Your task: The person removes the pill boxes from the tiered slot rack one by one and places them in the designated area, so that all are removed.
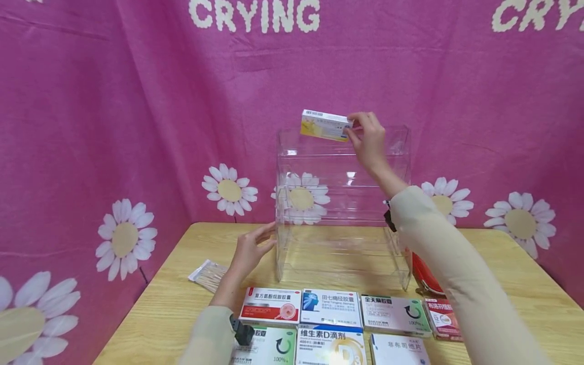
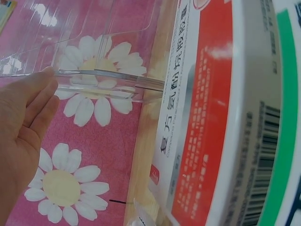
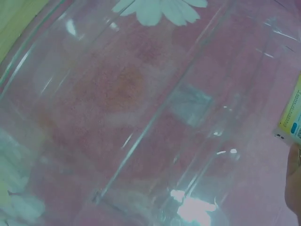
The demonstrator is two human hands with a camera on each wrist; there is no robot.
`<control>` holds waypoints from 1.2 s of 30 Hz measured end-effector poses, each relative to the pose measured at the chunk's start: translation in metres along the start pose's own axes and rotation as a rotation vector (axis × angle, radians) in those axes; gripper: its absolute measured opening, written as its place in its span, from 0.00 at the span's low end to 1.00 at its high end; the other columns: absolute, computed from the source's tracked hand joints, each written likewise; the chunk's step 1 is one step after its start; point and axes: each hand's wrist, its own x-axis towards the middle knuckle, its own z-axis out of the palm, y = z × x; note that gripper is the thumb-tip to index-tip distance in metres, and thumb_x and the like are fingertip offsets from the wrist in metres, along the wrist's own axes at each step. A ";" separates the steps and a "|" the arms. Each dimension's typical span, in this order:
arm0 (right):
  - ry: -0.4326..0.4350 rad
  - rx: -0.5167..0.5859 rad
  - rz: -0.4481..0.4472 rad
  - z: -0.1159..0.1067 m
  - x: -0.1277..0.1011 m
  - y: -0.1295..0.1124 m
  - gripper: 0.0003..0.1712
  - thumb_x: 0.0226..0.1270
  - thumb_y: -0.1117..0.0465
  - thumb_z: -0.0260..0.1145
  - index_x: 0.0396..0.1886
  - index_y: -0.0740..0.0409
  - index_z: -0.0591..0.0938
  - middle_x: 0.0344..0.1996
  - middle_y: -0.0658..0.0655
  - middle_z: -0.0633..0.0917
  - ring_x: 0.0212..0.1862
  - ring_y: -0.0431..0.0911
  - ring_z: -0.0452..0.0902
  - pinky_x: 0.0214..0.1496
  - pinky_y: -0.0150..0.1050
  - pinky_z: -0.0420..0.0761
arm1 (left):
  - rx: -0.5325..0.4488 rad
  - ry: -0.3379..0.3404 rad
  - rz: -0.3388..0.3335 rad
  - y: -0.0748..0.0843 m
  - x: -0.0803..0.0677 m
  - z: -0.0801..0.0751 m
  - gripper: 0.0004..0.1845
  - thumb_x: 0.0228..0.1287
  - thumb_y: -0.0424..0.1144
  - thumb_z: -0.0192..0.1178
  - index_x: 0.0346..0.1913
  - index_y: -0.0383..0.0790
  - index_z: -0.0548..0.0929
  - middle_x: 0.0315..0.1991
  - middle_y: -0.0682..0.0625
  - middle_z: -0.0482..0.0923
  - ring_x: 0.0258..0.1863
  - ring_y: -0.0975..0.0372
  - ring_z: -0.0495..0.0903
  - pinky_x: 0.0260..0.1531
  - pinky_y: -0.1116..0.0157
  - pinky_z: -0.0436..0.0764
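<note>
My right hand pinches one end of a small white and yellow box and holds it level over the top of a clear acrylic tiered rack. A corner of that box shows at the edge of the right wrist view, with the rack's clear shelves below it. With straight fingers, my left hand rests against the rack's lower left edge. The left hand holds nothing.
Several medicine boxes lie in two rows at the table's near edge, among them a red and white box, a blue head box and a vitamin D box. A bag of cotton swabs lies left. A pink daisy cloth hangs behind.
</note>
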 end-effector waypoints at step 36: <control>-0.231 -0.101 -0.072 -0.195 -0.149 0.004 0.27 0.41 0.84 0.73 0.45 0.69 0.82 0.36 0.56 0.82 0.43 0.13 0.74 0.44 0.10 0.77 | -0.016 -0.004 0.028 -0.002 -0.002 0.004 0.24 0.56 0.24 0.66 0.58 0.29 0.79 0.50 0.33 0.84 0.50 0.43 0.85 0.52 0.58 0.86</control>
